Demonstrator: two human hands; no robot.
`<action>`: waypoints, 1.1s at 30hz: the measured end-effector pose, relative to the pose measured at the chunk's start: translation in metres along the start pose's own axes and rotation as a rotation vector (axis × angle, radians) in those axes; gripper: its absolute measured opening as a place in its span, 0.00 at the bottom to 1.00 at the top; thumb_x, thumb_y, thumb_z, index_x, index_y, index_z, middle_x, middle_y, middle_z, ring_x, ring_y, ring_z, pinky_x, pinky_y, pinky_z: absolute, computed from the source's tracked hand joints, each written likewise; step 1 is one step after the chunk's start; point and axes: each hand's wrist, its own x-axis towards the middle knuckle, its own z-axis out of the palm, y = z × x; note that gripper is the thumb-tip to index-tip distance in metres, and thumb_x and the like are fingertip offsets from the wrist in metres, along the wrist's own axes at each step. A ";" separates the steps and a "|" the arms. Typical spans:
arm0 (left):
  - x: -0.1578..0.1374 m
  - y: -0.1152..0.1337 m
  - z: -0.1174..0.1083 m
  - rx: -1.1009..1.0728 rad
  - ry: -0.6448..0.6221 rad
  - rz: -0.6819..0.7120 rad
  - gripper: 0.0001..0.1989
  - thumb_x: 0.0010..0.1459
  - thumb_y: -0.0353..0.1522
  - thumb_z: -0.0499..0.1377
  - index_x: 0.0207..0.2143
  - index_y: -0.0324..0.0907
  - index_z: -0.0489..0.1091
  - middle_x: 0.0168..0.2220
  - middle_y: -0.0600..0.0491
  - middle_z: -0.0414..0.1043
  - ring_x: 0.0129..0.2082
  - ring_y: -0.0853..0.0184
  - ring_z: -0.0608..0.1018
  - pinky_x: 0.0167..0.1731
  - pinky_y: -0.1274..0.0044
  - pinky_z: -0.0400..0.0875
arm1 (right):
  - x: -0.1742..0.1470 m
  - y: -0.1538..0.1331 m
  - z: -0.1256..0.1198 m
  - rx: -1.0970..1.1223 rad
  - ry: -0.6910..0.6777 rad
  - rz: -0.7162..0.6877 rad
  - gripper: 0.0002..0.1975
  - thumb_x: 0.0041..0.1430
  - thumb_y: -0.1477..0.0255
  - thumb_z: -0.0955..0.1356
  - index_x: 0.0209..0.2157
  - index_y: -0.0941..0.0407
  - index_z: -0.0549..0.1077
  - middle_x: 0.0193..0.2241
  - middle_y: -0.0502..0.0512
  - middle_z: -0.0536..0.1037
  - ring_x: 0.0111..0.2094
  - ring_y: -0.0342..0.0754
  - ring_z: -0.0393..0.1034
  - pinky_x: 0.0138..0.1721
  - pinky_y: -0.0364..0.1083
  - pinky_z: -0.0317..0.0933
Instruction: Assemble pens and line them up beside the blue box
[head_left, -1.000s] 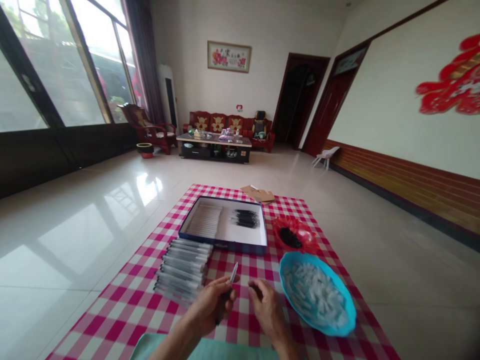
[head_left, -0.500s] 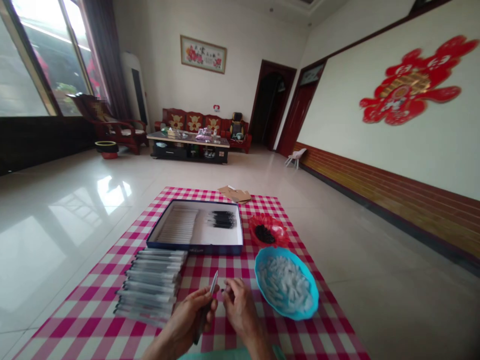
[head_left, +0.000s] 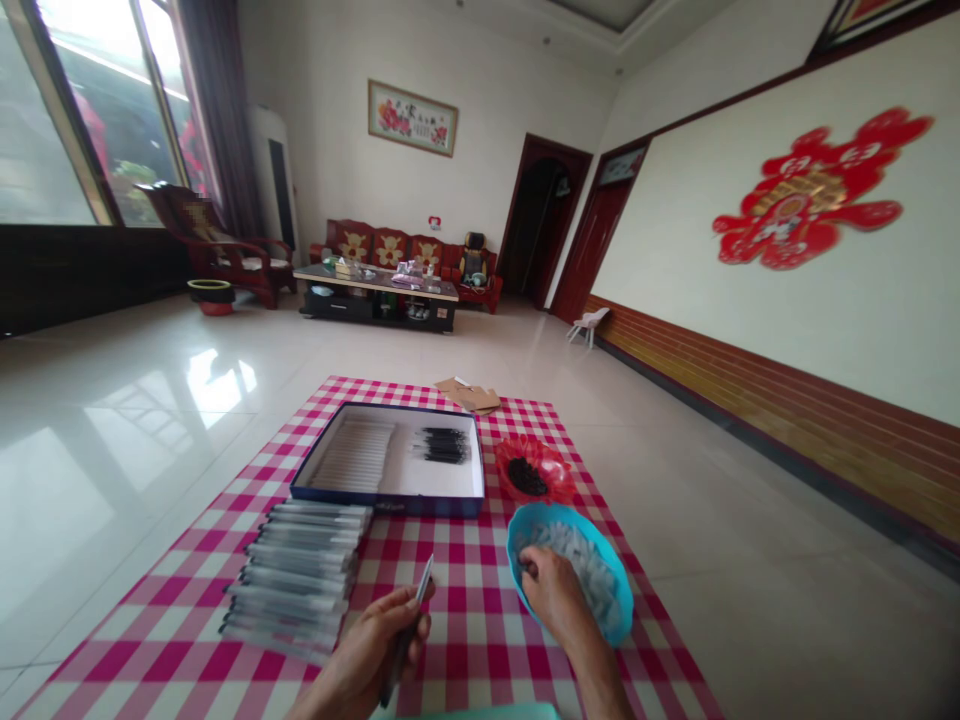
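Observation:
My left hand (head_left: 386, 632) grips a pen (head_left: 409, 625), its pale pointed tip slanting up and away and its dark end below the palm. Over at the blue bowl (head_left: 517, 538), my right hand (head_left: 553, 592) dips in past the near rim. Its fingers are curled together at the left part of the heap of short whitish translucent pieces (head_left: 581, 550); what they pinch is hidden. Left of my hands lies a stack of clear-barrelled pens (head_left: 296, 575) with dark ends.
A shallow blue-edged box (head_left: 390, 505) holds thin clear tubes (head_left: 352, 452) and black-ended refills (head_left: 444, 445). Behind the blue bowl stands a red bowl (head_left: 555, 470) with small black pieces (head_left: 527, 477). Brown cardboard (head_left: 469, 393) lies at the far edge of the checked tablecloth (head_left: 202, 600).
My right hand has moved right, from beside the pen into the blue bowl. The left hand still holds the pen in nearly the same place, and the view has tilted slightly.

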 end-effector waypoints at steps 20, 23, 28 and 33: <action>-0.017 0.006 0.032 0.327 -0.203 0.092 0.14 0.52 0.39 0.58 0.36 0.37 0.67 0.20 0.58 0.68 0.12 0.79 0.62 0.11 0.83 0.46 | -0.030 -0.041 0.027 0.933 -0.173 0.130 0.11 0.54 0.63 0.70 0.35 0.55 0.74 0.28 0.50 0.72 0.28 0.43 0.64 0.33 0.42 0.61; -0.020 0.007 0.035 0.352 -0.180 0.079 0.20 0.51 0.38 0.57 0.44 0.36 0.66 0.19 0.58 0.69 0.11 0.78 0.61 0.11 0.82 0.45 | -0.035 -0.047 0.040 1.101 -0.139 0.195 0.11 0.53 0.64 0.71 0.37 0.54 0.73 0.29 0.49 0.71 0.28 0.42 0.63 0.32 0.42 0.62; -0.019 0.004 0.034 0.362 -0.162 0.062 0.23 0.50 0.39 0.57 0.46 0.34 0.66 0.20 0.58 0.69 0.11 0.78 0.60 0.12 0.82 0.46 | -0.039 -0.049 0.046 1.118 -0.193 0.234 0.14 0.53 0.64 0.72 0.41 0.54 0.73 0.32 0.51 0.72 0.29 0.42 0.65 0.34 0.43 0.62; -0.019 0.005 0.034 0.366 -0.200 0.070 0.14 0.51 0.38 0.56 0.38 0.37 0.67 0.19 0.57 0.69 0.11 0.78 0.61 0.11 0.82 0.46 | -0.043 -0.048 0.044 1.037 -0.267 0.194 0.13 0.54 0.64 0.71 0.40 0.55 0.74 0.30 0.50 0.72 0.30 0.43 0.65 0.35 0.43 0.62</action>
